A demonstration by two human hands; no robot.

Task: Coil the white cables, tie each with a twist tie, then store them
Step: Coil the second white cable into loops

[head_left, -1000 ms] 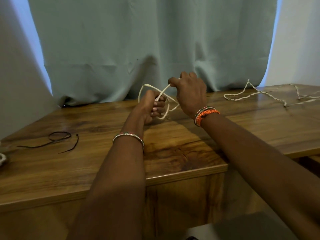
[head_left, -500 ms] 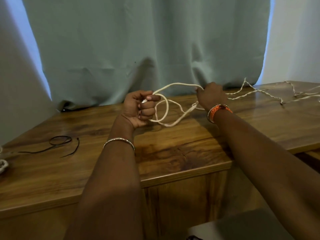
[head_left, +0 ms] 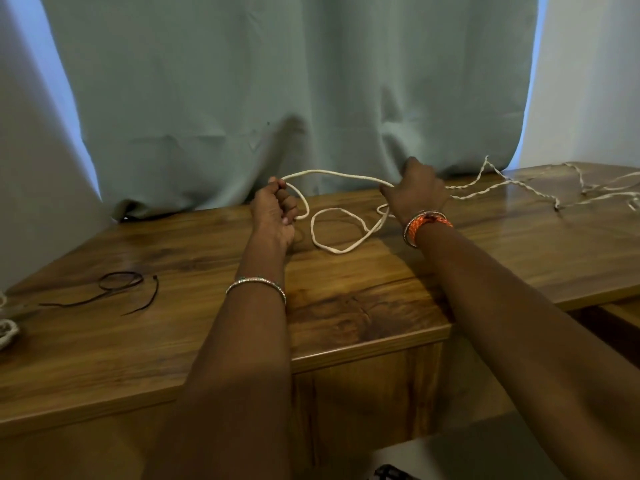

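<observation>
A: Where is the thin white cable (head_left: 341, 174)?

B: Stretched between 2 hands: the left hand (head_left: 275, 213) pinches 1 end, the right hand (head_left: 417, 195) grips it further along (loops sag below onto the brown wooden table (head_left: 346, 306)).

A: Ties?

B: Thin dark twist ties (head_left: 119, 287) lie left of the left hand.

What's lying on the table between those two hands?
In the head view, a slack loop of white cable lies on the wooden table between the left hand and right hand.

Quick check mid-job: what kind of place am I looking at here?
Probably a room in a home: a wooden table pushed against a pale green curtain over a bright window, with white cable and dark twist ties on it.
</observation>
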